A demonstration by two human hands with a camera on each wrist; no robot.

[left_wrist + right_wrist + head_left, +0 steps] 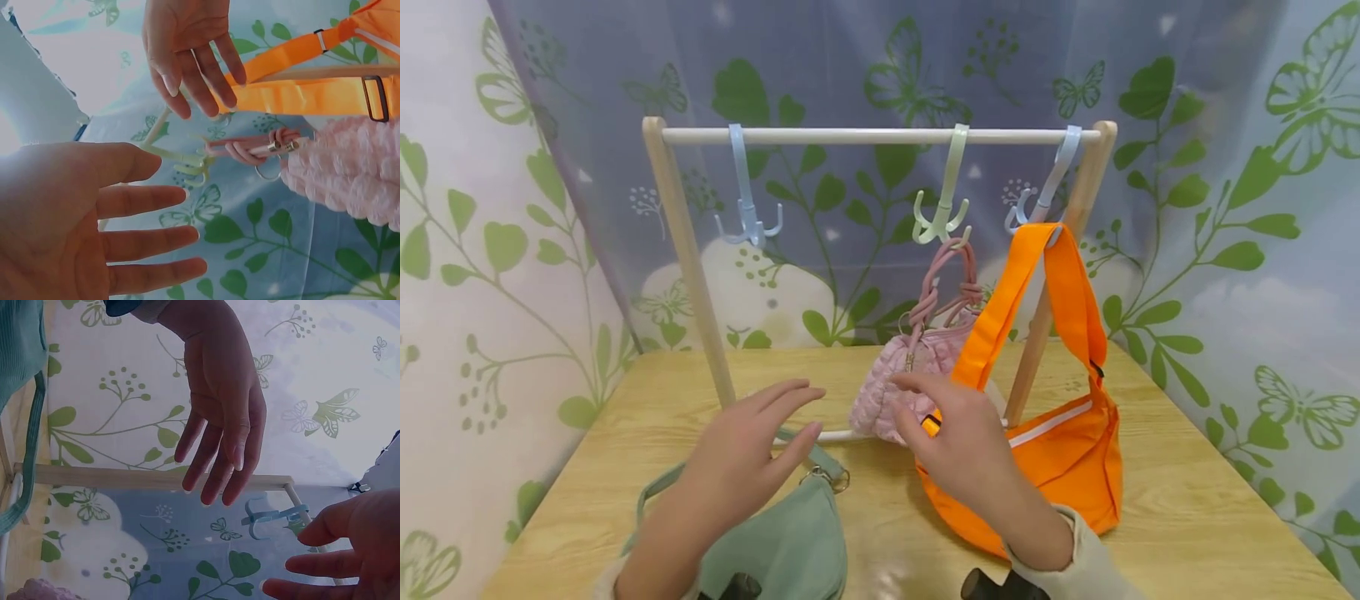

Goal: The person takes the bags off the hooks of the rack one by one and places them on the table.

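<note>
In the head view my left hand [737, 454] hovers over a sage-green shoulder bag [782, 542] lying on the table, its fingers straight and holding nothing. My right hand [966, 442] is held out in front of a pink quilted handbag [880, 392] and an orange sling bag [1067, 479], partly covering both; its fingers are extended and empty. By its knotted handle, the pink handbag hangs on a pale green hook [952, 183]. The orange bag's strap loops over the right blue hook [1056, 179]. Both wrist views show the palms apart with fingers spread.
A rack with wooden legs [688, 258] and a white top bar [850, 136] stands on the wood-grain table [1180, 517]. Toward its left end hangs another blue hook [748, 208], with no bag on it. Leaf-and-butterfly curtains [820, 75] surround the table.
</note>
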